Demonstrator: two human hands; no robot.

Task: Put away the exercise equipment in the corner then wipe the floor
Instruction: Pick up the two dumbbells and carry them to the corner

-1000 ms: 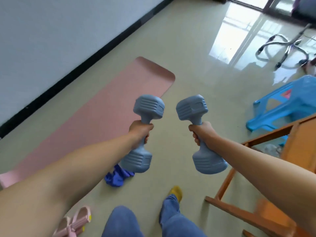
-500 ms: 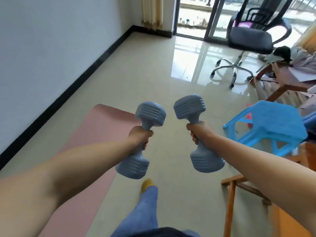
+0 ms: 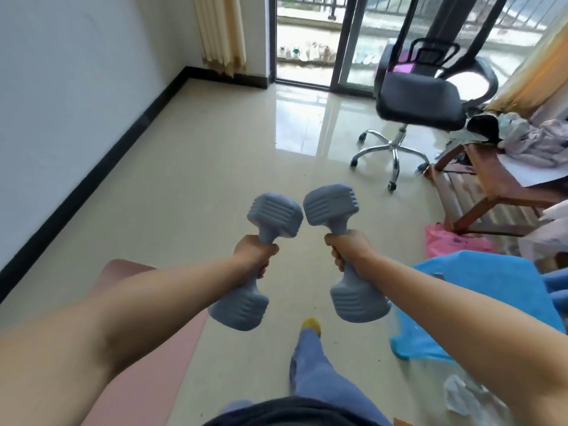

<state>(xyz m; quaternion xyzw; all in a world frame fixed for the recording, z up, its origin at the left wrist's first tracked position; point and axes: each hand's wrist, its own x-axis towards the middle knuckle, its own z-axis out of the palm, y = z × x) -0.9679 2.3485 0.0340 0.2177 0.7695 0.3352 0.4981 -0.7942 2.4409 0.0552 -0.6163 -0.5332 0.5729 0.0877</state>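
Left hand gripping one ribbed grey plastic dumbbell, right hand gripping a second grey dumbbell, top ends nearly touching, above the floor

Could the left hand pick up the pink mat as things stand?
Probably not yet. The left hand already grips a dumbbell by its handle, and the mat lies on the floor below the arm. Nothing covers the mat's visible part, but the hand needs freeing first.

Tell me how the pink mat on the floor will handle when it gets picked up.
The pink mat lies thin and flat against the floor, so it will probably flop and droop rather than stay stiff. It looks light for its area. Both hands hold dumbbells now, so lifting it likely waits until those are set down.
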